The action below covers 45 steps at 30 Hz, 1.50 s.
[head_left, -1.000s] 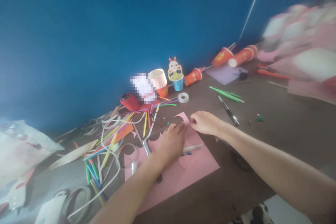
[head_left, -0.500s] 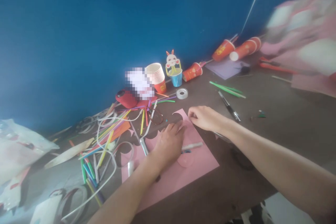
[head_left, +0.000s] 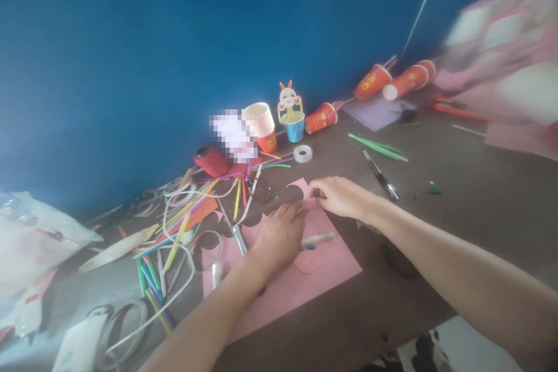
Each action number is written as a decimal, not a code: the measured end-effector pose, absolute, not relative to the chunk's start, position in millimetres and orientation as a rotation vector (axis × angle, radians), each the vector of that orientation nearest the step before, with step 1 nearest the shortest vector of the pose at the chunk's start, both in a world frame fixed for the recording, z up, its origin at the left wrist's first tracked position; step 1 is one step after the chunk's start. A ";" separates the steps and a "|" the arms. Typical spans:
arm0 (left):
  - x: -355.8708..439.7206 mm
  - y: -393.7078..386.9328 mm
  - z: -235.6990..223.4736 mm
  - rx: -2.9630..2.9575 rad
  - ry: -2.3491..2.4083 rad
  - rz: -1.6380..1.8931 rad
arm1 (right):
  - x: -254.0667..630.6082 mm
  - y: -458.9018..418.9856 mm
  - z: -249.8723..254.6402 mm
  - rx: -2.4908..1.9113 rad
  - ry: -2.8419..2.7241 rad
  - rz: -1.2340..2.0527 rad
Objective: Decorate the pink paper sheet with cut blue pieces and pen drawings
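Observation:
A sheet of pink paper [head_left: 321, 279] lies on the dark table, with scalloped cut-outs along its far edge. My left hand [head_left: 281, 235] rests on it, palm down, its slightly bent fingers lying on the paper toward the right. Close by, my right hand [head_left: 333, 195] has its thumb and fingers pinched together at the sheet's far right edge; its fingertips are partly hidden. Beside my left hand, a white stick-like piece [head_left: 320, 239] and a round pink cut-out [head_left: 307, 261] lie on the sheet. Under my left wrist, a slim silvery object [head_left: 239, 240] is partly covered.
Loose coloured straws [head_left: 181, 238] and a white cable [head_left: 164, 224] spread left. Behind are a red thread spool [head_left: 212, 161], stacked paper cups [head_left: 267, 139], a blue cup with a rabbit figure [head_left: 293, 129] and a tape roll [head_left: 302, 153]. A pen [head_left: 379, 174] lies right.
The view has shifted slightly. My right hand has edged a little to the left along the paper's edge, closer to my left hand, which stays on the sheet.

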State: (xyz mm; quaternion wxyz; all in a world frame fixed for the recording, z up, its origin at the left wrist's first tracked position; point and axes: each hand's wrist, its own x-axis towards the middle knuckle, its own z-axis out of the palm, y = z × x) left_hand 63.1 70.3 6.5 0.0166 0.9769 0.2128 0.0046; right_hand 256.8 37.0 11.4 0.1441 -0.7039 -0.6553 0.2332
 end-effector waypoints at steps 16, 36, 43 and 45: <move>53.4 58.4 17.9 3.013 0.592 -0.006 | 247.7 38.2 11.0 -2.184 -1.975 0.575; -36.3 63.2 26.1 2.391 1.674 0.046 | 247.3 28.8 27.4 -1.909 -1.703 0.403; -48.1 67.4 57.5 1.547 1.288 0.842 | 242.5 17.2 42.9 -1.681 -1.607 0.422; -37.9 59.0 67.6 1.408 1.145 0.863 | 239.4 12.9 49.4 -1.596 -1.595 0.527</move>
